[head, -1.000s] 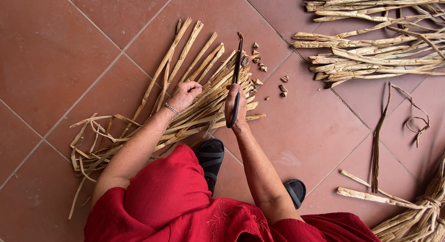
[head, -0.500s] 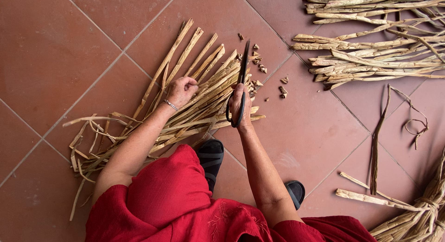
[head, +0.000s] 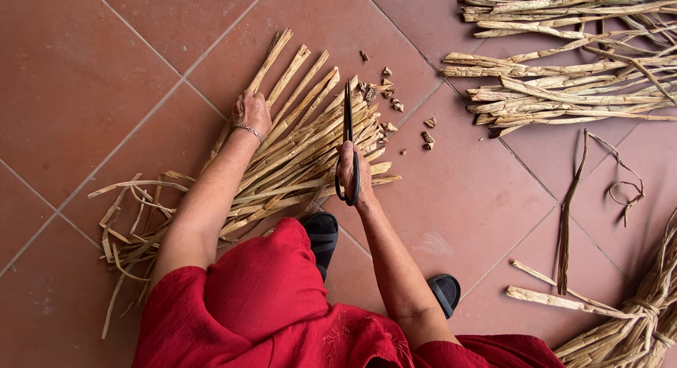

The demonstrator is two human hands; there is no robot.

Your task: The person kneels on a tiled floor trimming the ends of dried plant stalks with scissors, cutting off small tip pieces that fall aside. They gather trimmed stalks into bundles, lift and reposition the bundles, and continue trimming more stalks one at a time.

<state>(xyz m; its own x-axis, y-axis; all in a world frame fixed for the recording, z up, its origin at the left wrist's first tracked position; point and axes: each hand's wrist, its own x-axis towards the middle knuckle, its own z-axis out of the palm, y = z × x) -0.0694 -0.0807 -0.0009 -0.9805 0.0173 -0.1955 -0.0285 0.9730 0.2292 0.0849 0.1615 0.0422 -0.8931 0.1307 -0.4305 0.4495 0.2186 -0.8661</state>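
A fan of dried, pale tan plant strips (head: 296,146) lies spread on the red tile floor in front of me. My left hand (head: 251,112), a bracelet at its wrist, presses down on the strips near their far left ends. My right hand (head: 350,172) is closed through the black handles of long dark scissors (head: 348,124), whose blades point away from me over the strips' right side. Small cut-off bits (head: 392,103) lie scattered just past the blade tips.
More bundles of dried strips (head: 564,71) lie at the top right and another tied bundle (head: 635,326) at the bottom right. A loose dark strip (head: 566,220) and a curled string (head: 627,188) lie on the right. My black sandals (head: 321,237) show below my red clothing.
My left hand has slid farther along the strips toward the upper left. The scissors in my right hand have swung upright and sit over the strips.
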